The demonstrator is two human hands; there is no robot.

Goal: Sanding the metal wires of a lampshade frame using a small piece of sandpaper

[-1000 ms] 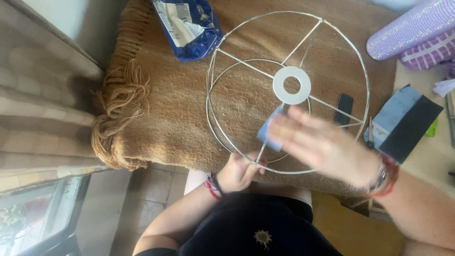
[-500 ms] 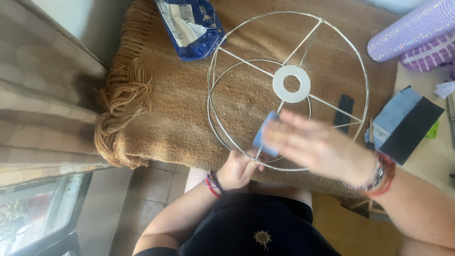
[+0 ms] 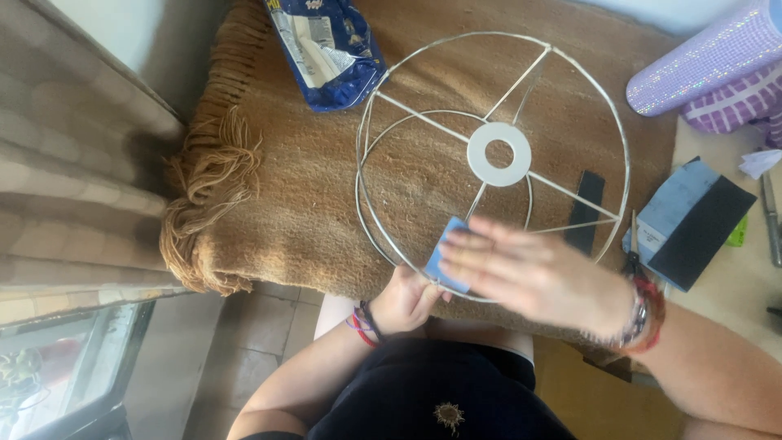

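Observation:
A round white wire lampshade frame with spokes and a centre ring lies on a brown fringed cloth. My left hand grips the frame's near rim from below. My right hand, blurred with motion, presses a small blue pad against the near rim wire, close to my left hand.
A blue foil bag lies at the cloth's far edge. A black strip sits under the frame's right side. To the right are blue and black sheets, small scissors and a purple glittery roll. Striped fabric hangs at left.
My right hand with the blue pad has slid leftward along the frame's near rim toward my left hand. The frame and my left hand have stayed in place.

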